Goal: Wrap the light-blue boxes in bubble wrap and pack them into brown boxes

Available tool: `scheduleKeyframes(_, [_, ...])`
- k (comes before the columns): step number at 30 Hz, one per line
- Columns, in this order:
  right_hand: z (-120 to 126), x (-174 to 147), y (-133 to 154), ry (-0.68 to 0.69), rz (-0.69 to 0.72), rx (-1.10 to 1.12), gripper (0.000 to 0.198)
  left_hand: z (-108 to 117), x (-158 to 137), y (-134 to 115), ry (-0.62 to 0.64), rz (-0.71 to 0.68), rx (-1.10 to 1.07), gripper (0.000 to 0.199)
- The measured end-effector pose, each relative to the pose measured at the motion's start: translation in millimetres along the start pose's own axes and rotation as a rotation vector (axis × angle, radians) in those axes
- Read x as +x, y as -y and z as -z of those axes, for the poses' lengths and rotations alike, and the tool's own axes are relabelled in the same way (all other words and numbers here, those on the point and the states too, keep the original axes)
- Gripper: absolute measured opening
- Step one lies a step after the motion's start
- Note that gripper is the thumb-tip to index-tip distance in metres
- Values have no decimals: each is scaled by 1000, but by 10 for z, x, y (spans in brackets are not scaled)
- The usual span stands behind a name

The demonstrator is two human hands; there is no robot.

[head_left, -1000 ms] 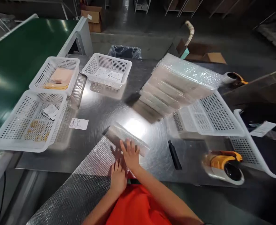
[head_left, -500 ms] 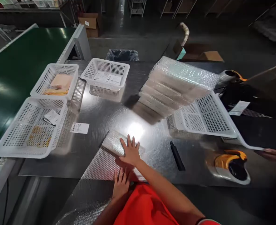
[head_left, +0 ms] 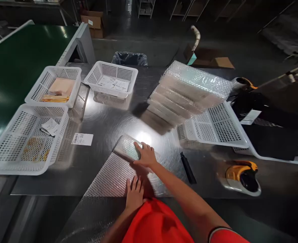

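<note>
A sheet of bubble wrap (head_left: 108,179) lies across the metal table and hangs over its front edge. At its far end is a flat bundle folded in bubble wrap (head_left: 127,147); what is inside cannot be made out. My right hand (head_left: 146,155) rests on this bundle, thumb and fingers apart and slightly bent. Nearer to me, my left hand (head_left: 135,195) presses flat on the sheet, fingers spread. To the right of my right hand lies a black slim tool (head_left: 188,168), perhaps a cutter.
A tall stack of bubble wrap sheets (head_left: 186,94) stands behind, beside a white basket (head_left: 243,140). A tape dispenser (head_left: 242,177) sits at right. Other baskets (head_left: 110,92) and a label (head_left: 82,139) are at left, next to a green conveyor (head_left: 25,50).
The view has shifted slightly. My right hand's fingers were spread flat on the bundle and are now more bent; the bundle sits a little farther forward. My left hand stays on the sheet.
</note>
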State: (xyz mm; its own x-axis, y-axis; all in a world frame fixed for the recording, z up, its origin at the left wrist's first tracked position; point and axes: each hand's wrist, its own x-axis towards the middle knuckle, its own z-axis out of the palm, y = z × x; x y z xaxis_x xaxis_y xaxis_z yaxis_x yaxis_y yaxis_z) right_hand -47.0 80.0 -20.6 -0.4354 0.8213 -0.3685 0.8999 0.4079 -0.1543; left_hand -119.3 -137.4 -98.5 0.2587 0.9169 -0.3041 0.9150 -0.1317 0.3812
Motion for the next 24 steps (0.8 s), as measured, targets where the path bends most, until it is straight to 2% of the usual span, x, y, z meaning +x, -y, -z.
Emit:
scheduleKeyframes(3, [163,214,-311,-6,-65,-4,113,74,180,-97,31,-64,-21,72])
scheduleKeyframes(6, [208,298,-473,-25,-92,-16,114,113,212,-108,52,-106,-13,73])
scheduleKeyframes(14, [81,215,-458,-112,-43,-26,108,178,65,-59,114,-89,8,83])
scheduleKeyframes(17, [90,156,-428,-152,-30,-29,105,126,-42,-50,133,-83,19,77])
scheduleKeyframes(19, [73,83,-365,-213,-22,-37,101,112,-101,-36,80,-18,31,69])
scheduleKeyframes(22, [-19,-99,-164,-273,-8,-40,96,171,-135,30,-98,197,86,66])
scheduleKeyframes(24, [-104,-272,37,-269,-10,-23,87,251,-127,109,-148,329,115,64])
